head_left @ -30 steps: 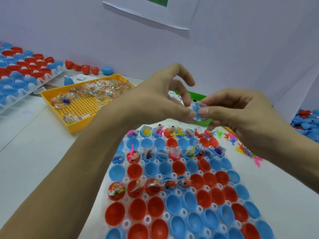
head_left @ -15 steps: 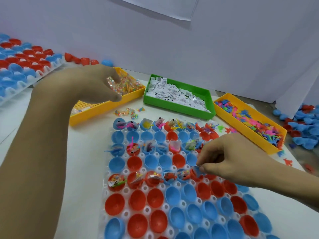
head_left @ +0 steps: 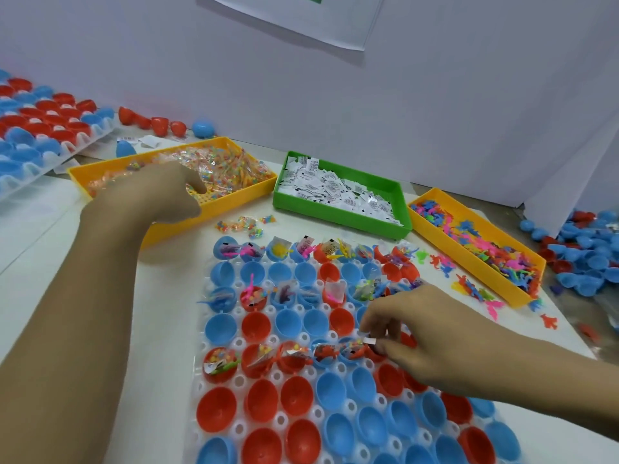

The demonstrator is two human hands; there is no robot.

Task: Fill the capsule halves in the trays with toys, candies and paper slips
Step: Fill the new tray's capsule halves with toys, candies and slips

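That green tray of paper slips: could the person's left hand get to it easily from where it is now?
Probably yes. The left hand is over the yellow candy tray, which stands right beside the green tray. The green tray is open on top, with nothing above it, and the right hand is busy lower down over the capsule tray.

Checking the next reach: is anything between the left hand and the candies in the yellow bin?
Nothing visible. The left hand is already over the yellow bin, fingers down among the candy packets; whether it grips one is hidden.
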